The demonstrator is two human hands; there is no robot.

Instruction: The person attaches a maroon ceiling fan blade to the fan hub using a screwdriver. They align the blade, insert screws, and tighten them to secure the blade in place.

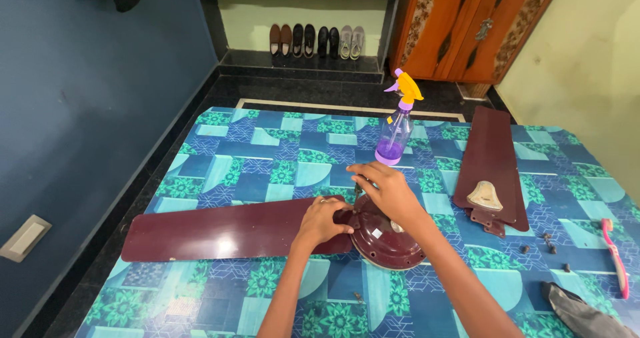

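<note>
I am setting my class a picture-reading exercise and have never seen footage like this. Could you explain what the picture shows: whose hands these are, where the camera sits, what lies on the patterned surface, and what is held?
There is one picture, taken by a camera worn on a person's head, looking down at that person's own bare hands. The left hand rests on the inner end of a long maroon fan blade, where it meets a round maroon fan motor housing. The right hand lies on top of the housing; whether it grips anything small is hidden. All this lies on a blue and green patterned mat. Also there: a purple spray bottle with a yellow trigger, detached blades, loose screws, a pink toothbrush and a grey cloth.
</note>
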